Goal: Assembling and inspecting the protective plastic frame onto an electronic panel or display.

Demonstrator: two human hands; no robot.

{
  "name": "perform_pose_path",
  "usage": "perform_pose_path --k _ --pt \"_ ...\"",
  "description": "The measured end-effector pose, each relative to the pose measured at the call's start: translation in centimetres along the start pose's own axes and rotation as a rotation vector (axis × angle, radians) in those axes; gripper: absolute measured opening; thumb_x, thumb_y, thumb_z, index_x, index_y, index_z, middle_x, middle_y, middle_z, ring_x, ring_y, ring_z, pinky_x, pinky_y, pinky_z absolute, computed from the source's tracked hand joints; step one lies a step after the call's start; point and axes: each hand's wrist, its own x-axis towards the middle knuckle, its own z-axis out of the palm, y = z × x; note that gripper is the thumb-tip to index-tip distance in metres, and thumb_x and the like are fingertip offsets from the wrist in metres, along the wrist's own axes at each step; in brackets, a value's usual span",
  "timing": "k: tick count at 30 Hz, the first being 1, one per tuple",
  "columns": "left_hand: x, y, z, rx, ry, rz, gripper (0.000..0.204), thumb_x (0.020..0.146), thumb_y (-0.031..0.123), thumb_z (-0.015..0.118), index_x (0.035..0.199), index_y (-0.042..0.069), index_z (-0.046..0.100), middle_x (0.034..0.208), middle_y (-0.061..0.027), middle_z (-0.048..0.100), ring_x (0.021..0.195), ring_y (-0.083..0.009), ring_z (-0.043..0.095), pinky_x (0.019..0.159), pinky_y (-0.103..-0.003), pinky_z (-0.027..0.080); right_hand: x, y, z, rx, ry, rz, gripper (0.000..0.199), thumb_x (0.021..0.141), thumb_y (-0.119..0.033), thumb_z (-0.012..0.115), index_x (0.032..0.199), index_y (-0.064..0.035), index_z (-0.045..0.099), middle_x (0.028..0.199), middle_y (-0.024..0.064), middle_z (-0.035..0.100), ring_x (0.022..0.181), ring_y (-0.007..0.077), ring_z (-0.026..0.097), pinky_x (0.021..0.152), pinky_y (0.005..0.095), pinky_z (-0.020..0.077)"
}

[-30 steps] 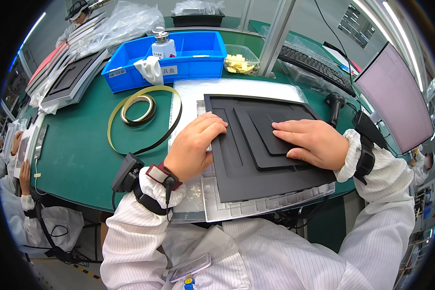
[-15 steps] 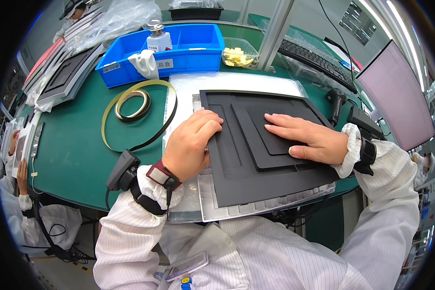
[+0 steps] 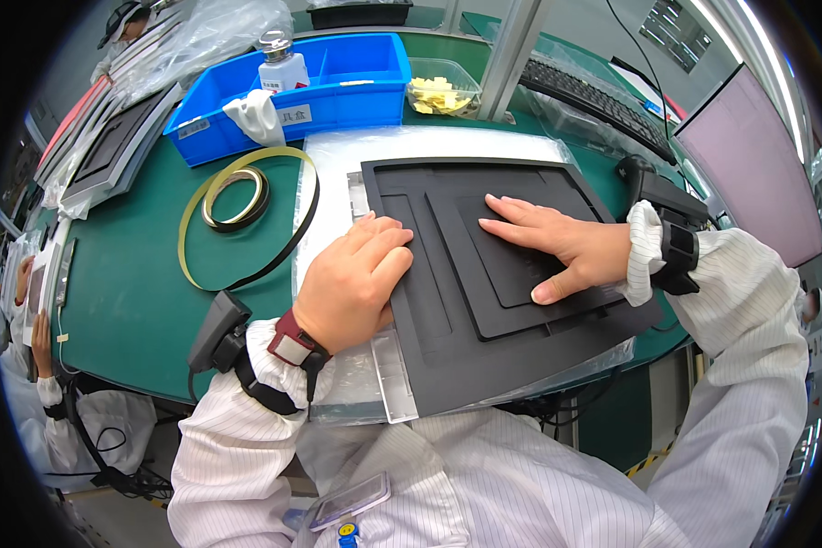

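A black rectangular panel (image 3: 521, 361) with a stepped, raised middle lies before me over a white ribbed plastic part (image 3: 393, 374). Most of that part is hidden; a strip shows along the left side. My left hand (image 3: 354, 288) is closed over the panel's left edge, with the thumb low beside the edge. On the raised middle rests my right hand (image 3: 562, 245), flat, its fingers stretched out and the thumb apart. Under both pieces is a white sheet wrapped in clear plastic (image 3: 329, 183).
Left of the panel lie a loose loop of tape (image 3: 184, 239) and a tape roll (image 3: 212, 205). Behind stands a blue bin (image 3: 356, 105) with a bottle (image 3: 283, 71) and white cloth (image 3: 254, 119). A keyboard (image 3: 594, 105) and monitor (image 3: 749, 164) are right. Another person's hand (image 3: 41, 342) shows far left.
The black panel has shifted toward me over the white part, covering its near rim. My right hand's thumb has spread wider. The whole view has shifted slightly.
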Motion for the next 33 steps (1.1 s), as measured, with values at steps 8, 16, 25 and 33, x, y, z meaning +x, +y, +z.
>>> perform_pose_path --k 8,16,25,33 --pt "0.2 0.9 -0.9 0.035 -0.269 0.059 0.046 0.047 -0.003 0.065 0.092 -0.002 0.055 0.104 -0.0146 0.054 0.103 -0.0307 0.049 0.091 -0.04 0.04 0.5 1.0 1.6 -0.165 0.022 -0.015 0.098 0.067 -0.055 0.061 0.136 -0.0066 0.011 0.14 0.0223 0.001 0.13 0.035 -0.002 0.104 0.0462 0.0066" --pt "-0.1 1.2 -1.4 -0.136 -0.395 -0.014 0.042 0.053 -0.006 0.062 0.094 0.0 0.058 0.104 -0.0134 0.056 0.105 -0.0265 0.05 0.095 -0.039 0.038 0.8 0.5 1.6 -0.251 -0.023 -0.002 0.097 0.064 -0.042 0.07 0.135 -0.0086 0.013 0.14 0.0208 0.005 0.13 0.0333 0.003 0.103 0.0492 0.0132" --pt "-0.1 1.2 -1.5 -0.099 -0.426 -0.071 0.039 0.054 -0.008 0.06 0.093 -0.001 0.059 0.104 -0.012 0.057 0.105 -0.0258 0.05 0.091 -0.034 0.041 1.5 -0.2 1.3 -0.206 -0.07 0.032 0.106 0.056 -0.034 0.076 0.136 -0.0087 0.011 0.14 0.0205 -0.001 0.13 0.0368 0.0 0.104 0.0473 0.0106" --pt "-0.2 2.0 -1.9 -0.033 -0.434 -0.131 0.043 0.055 -0.011 0.057 0.097 -0.003 0.058 0.106 -0.0132 0.056 0.109 -0.0267 0.047 0.09 -0.031 0.042 2.0 -1.5 1.4 -0.344 -0.041 0.077 0.101 0.058 -0.03 0.076 0.135 -0.0066 0.014 0.139 0.021 0.008 0.129 0.0342 0.011 0.102 0.0453 0.0219"
